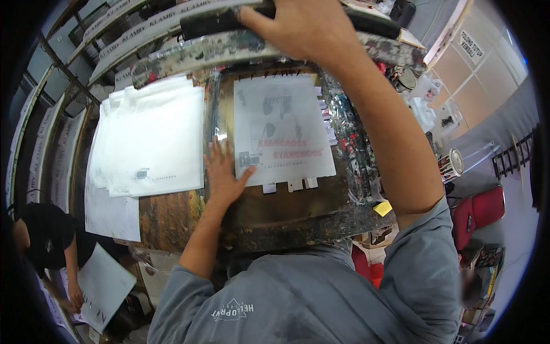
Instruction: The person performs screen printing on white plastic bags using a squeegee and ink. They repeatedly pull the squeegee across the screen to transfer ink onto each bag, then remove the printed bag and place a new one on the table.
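A white translucent sheet [281,120] with grey and pinkish-red print lies on a brown, stained printing board [252,209]. My left hand [223,175] rests flat at the sheet's left edge, fingers stretched forward and thumb on its lower left corner. Nothing is held in it. At the far side, my right arm reaches up over the board's right part. My right hand [309,28] is at a long black bar [212,23], its thumb against the bar; the upper picture edge cuts off the other fingers. Small pale tabs [295,185] stick out under the sheet's near edge.
An uneven stack of white bags or sheets [152,137] lies left of the board. Paint-crusted rails border the board. Racks with white beams [46,126] stand at left. Lower left, another person's hands [74,295] handle a pale sheet [106,286]. A red chair [480,212] stands right.
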The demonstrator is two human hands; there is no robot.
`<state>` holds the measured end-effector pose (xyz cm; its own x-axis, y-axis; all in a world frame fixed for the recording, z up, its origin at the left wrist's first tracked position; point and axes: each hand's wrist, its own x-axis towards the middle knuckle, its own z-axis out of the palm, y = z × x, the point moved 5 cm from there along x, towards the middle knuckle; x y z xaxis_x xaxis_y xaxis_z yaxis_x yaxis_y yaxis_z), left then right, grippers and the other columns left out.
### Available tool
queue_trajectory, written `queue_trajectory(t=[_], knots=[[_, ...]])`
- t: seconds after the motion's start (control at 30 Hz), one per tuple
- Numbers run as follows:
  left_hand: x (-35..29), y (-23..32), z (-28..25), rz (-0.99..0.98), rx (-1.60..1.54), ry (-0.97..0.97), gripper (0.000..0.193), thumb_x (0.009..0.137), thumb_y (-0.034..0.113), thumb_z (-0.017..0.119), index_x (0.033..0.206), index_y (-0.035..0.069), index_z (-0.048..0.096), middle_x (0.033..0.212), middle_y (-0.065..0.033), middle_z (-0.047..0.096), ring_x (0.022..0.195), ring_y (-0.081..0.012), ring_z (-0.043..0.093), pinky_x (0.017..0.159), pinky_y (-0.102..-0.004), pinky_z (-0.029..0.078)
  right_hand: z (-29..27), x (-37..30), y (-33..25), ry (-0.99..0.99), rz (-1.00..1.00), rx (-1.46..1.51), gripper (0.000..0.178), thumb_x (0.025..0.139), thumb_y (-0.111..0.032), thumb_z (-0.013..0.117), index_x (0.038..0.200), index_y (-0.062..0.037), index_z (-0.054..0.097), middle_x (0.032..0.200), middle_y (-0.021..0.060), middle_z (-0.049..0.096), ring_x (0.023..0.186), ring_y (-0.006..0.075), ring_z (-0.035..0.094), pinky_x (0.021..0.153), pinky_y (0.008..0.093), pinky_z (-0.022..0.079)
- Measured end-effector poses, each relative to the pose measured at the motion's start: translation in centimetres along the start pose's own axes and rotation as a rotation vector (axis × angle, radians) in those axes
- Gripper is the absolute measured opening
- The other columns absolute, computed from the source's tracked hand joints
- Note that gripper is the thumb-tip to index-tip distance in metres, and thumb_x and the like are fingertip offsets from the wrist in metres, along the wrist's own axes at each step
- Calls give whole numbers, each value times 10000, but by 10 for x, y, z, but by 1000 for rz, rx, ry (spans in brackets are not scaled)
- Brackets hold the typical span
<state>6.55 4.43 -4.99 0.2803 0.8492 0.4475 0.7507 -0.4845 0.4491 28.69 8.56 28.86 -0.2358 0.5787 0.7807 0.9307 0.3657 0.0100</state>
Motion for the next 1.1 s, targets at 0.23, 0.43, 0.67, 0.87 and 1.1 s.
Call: queue_trajectory(t=[0.23, 0.43, 0.67, 0.87, 1.1], knots=[[9, -24, -123, -328, -1240, 53, 1060, 857, -55, 867, 1720, -6, 255, 1289, -130, 720, 1104, -215, 733, 929, -332, 623, 35, -139, -21, -485, -101, -19, 546, 998, -504, 676, 1230, -10, 694, 1078, 215, 687, 1022, 388, 669, 861, 511, 516], [-88, -48, -56, -417, -57, -130, 1107, 515, 625, 1042, 1400, 43, 719, 1204, -146, 705, 1203, -315, 609, 1074, -482, 408, 79, -277, -51, -950, 161, 237, 411, 1015, -528, 672, 1141, -146, 755, 991, 146, 732, 1021, 381, 708, 821, 526, 581], [-100, -63, -37, -284, 58, -125, 1192, 427, 753, 985, 1360, 55, 735, 1107, -76, 586, 1124, -291, 488, 1043, -474, 315, 152, -298, -26, -648, 29, 218, 473, 841, -340, 864, 1210, -103, 687, 1063, 87, 670, 975, 321, 663, 786, 449, 591], [-106, -65, -41, -385, -8, -158, 1206, 442, 765, 985, 1370, 39, 729, 1134, -101, 563, 1148, -304, 451, 1014, -480, 336, 318, -191, 93, -472, 40, 161, 328, 911, -389, 814, 1055, -121, 691, 1010, 92, 665, 978, 335, 673, 762, 488, 584], [-111, -66, -40, -247, -148, -66, 1405, 515, 815, 937, 1531, -75, 549, 971, -45, 726, 891, -242, 651, 1019, -474, 377, 390, -84, 170, -806, -20, 189, 503, 1009, -597, 653, 1086, -112, 760, 1028, 160, 775, 1000, 412, 742, 839, 553, 576]])
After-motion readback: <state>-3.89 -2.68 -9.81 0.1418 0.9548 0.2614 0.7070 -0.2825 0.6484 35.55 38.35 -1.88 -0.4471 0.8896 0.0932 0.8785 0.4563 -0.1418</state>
